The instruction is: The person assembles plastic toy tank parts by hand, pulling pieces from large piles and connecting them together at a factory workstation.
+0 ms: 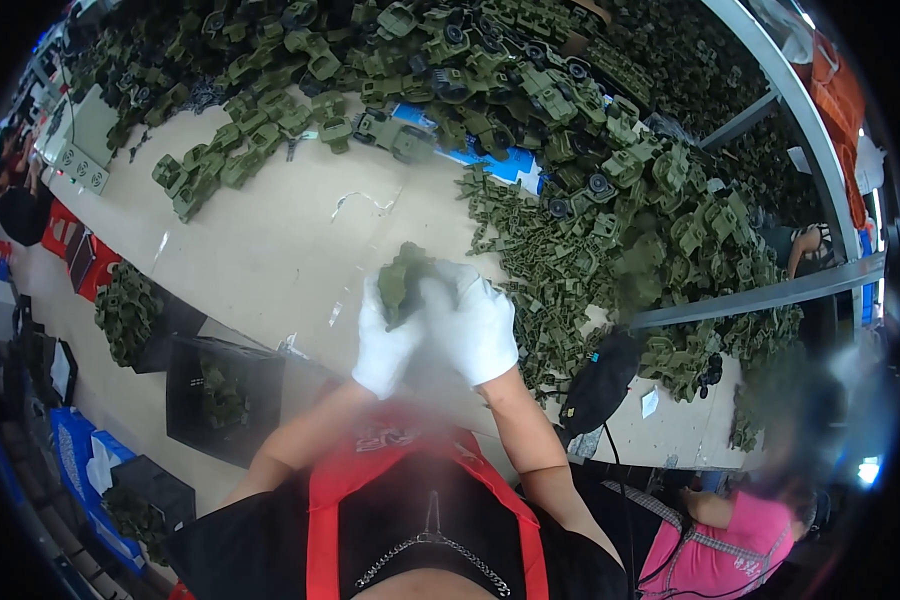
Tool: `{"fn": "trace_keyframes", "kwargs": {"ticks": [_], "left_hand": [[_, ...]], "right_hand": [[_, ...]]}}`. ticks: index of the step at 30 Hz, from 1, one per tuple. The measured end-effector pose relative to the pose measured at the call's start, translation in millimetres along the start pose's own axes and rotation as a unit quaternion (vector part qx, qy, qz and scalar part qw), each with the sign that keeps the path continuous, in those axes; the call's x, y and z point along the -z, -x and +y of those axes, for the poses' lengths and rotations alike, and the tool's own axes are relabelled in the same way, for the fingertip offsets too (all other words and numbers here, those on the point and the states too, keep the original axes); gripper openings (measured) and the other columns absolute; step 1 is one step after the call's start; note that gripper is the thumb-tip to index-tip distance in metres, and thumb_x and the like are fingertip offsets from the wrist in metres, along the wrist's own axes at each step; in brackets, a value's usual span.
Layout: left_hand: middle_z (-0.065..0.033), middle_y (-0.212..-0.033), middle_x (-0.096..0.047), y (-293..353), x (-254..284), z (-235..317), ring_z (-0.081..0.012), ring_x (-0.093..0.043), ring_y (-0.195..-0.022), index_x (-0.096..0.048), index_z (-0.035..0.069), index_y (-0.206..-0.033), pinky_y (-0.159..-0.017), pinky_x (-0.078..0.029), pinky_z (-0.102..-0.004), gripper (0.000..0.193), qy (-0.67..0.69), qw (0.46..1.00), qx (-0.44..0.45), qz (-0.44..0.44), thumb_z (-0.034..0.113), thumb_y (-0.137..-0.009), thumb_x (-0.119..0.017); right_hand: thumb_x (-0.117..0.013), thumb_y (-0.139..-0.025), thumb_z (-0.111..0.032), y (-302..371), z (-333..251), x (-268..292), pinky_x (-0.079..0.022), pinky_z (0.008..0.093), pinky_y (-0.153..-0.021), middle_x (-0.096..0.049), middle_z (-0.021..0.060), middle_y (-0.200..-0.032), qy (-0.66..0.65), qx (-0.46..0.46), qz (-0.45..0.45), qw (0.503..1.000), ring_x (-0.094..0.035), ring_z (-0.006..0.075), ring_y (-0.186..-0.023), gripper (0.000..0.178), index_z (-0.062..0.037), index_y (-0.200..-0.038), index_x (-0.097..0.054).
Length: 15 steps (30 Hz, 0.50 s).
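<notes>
Both my hands wear white gloves and come together above the near part of the table. In my left hand is a dark green plastic toy vehicle part, tilted upward with my fingers closed round it. My right hand is curled close against the part's right side. A blurry smudge covers the gap between the hands, so what the right fingers pinch is hidden. Beyond them, several green toy vehicle bodies lie in rows, and a heap of small green parts spreads to the right.
Large piles of green toy vehicles cover the far side of the pale table. A metal frame bar crosses at right, near a black cabled tool. Dark bins stand at left. A person in pink sits at lower right.
</notes>
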<state>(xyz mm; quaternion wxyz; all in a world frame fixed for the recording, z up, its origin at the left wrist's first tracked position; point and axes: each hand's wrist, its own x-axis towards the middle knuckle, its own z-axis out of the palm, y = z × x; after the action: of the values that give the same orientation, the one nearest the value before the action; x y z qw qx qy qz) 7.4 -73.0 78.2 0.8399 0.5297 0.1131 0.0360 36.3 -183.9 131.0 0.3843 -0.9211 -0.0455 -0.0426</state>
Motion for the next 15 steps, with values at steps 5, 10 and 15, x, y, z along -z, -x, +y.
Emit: {"fn": "trace_keyframes", "kwargs": {"ticks": [5, 10, 15], "left_hand": [[-0.0055, -0.116, -0.053, 0.6, -2.4, -9.2, -0.0138, -0.053, -0.107, -0.044, 0.007, -0.122, -0.093, -0.044, -0.0283, 0.049, -0.04, 0.997, -0.059, 0.019, -0.011, -0.078, -0.058], [-0.0056, -0.114, -0.054, -2.4, -5.4, -8.8, -0.0131, -0.053, -0.106, -0.043, 0.007, -0.121, -0.092, -0.044, -0.0273, 0.05, -0.047, 0.998, -0.042, 0.032, -0.011, -0.077, -0.059], [-0.0067, -0.114, -0.054, -14.7, -1.8, -6.8, -0.0134, -0.053, -0.105, -0.043, 0.005, -0.121, -0.091, -0.045, -0.0278, 0.05, -0.206, 0.972, -0.109, -0.008, -0.011, -0.077, -0.058]], "right_hand": [[-0.059, -0.09, -0.024, -0.2, 5.0, -7.2, -0.053, 0.0437, -0.079, -0.068, 0.0186, -0.093, -0.038, 0.03, 0.011, 0.999, -0.066, 0.0357, -0.087, 0.024, -0.0063, -0.105, -0.062], [-0.059, -0.09, -0.02, 0.5, 4.3, -16.7, -0.054, 0.0435, -0.072, -0.068, 0.0172, -0.093, 0.002, 0.04, 0.053, 0.998, -0.067, 0.0359, -0.08, 0.02, -0.0076, -0.105, -0.062], [-0.063, -0.087, -0.018, -6.0, 13.0, -15.6, -0.055, 0.0416, -0.071, -0.069, 0.0166, -0.091, -0.058, 0.011, 0.079, 0.995, -0.068, 0.0346, -0.079, 0.017, -0.0072, -0.101, -0.063]]}}
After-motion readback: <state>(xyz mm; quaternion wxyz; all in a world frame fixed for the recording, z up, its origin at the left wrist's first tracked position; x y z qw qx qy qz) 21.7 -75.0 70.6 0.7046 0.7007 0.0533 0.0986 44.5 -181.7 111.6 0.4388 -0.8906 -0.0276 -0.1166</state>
